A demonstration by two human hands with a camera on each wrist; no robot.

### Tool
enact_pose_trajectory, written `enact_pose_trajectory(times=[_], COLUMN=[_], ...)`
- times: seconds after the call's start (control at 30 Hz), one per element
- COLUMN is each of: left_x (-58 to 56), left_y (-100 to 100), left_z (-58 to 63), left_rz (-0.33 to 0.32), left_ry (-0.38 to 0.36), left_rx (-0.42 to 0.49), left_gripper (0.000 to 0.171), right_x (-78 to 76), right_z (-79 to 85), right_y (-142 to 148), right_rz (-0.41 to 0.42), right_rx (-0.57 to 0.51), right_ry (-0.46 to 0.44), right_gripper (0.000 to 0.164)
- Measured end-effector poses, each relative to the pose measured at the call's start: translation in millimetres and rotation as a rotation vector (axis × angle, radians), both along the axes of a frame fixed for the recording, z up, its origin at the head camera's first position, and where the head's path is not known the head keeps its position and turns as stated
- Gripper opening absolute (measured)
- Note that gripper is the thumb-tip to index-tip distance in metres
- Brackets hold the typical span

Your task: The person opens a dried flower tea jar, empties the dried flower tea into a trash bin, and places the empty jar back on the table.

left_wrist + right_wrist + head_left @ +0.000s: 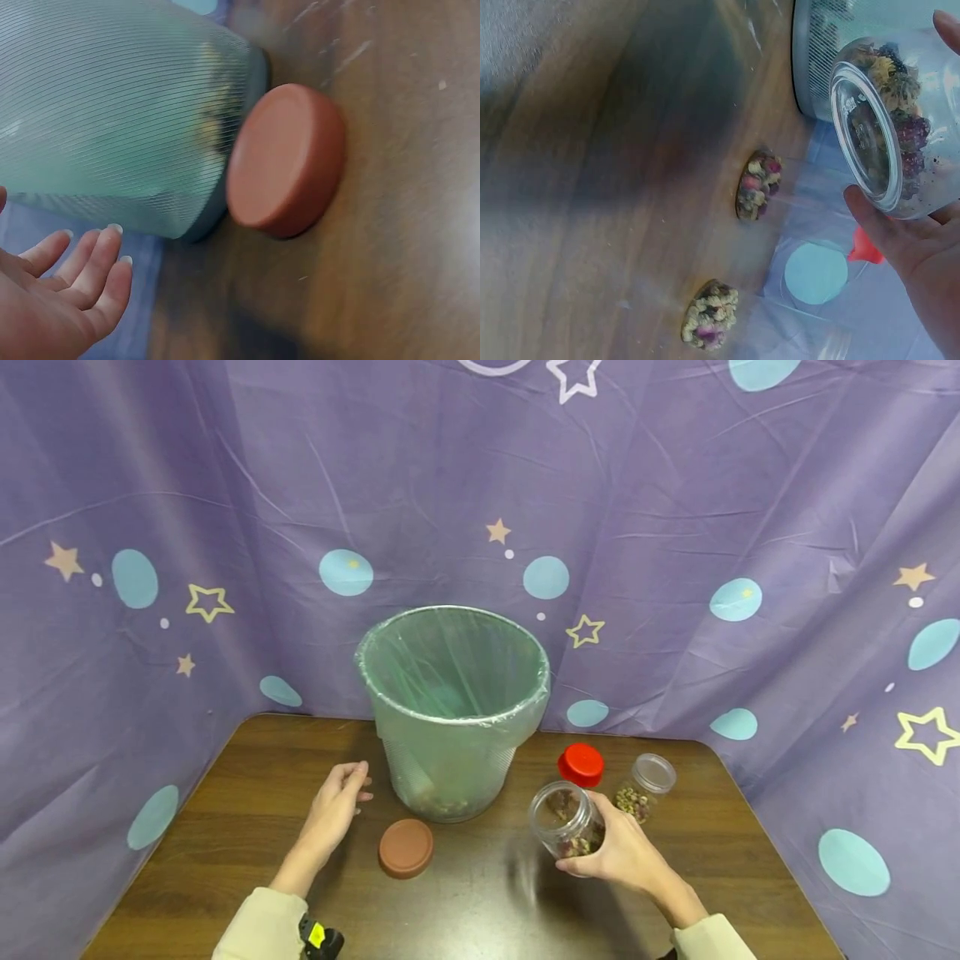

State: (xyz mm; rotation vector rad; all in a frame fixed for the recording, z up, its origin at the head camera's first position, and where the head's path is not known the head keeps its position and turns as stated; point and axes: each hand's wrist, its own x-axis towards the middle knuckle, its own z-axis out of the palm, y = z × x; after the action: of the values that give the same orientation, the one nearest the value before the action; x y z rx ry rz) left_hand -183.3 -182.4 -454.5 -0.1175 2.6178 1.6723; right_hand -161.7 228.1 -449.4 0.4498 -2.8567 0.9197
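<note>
My right hand (618, 847) grips a clear, lidless jar (562, 818) round its side, held above the table with its mouth tilted toward the bin. Dried flowers (900, 97) in yellow and dark red lie in the lower part of this jar. Beside the bin, my left hand (336, 802) hovers with loosely bent fingers (97, 270) and holds nothing. A reddish-brown round lid (406, 848) lies on the table between the hands; the left wrist view shows its thick rim (319, 169).
A green lined bin (450, 760) stands at the back, with some bits at its bottom. Behind the right hand stand a jar with a red lid (581, 765) and a clear-lidded jar (645, 785), both containing dried flowers. A purple curtain (637, 527) surrounds the wooden table (465, 918).
</note>
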Motion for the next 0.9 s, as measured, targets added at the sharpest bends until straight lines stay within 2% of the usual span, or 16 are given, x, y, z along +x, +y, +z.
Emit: enact_pose_trajectory(times=[0.23,0.37,0.67,0.9], left_x=[-10.7,-15.7,-25.4,-27.9], left_y=[-12,-16,-14,-18], left_z=[28.7,43.1,79.1,94.9], left_rz=[0.037,0.026,0.044,0.015], left_ry=[0.037,0.076,0.152,0.209], left_rx=[0.015,0.009,-0.044,-0.109], left_gripper=[0.067,0.066,0.066,0.070], right_x=[-6.5,-9.9,-15.8,-20.4], right_z=[7.4,12.5,26.9,35.1], right_y=[9,13,18,22], right_rz=[-0.015,-0.020,0.004,-0.003], right_rx=[0.018,0.030,-0.035,-0.045], right_ry=[0.052,0.068,0.064,0.083], right_gripper=[0.096,0.095,0.094,0.095])
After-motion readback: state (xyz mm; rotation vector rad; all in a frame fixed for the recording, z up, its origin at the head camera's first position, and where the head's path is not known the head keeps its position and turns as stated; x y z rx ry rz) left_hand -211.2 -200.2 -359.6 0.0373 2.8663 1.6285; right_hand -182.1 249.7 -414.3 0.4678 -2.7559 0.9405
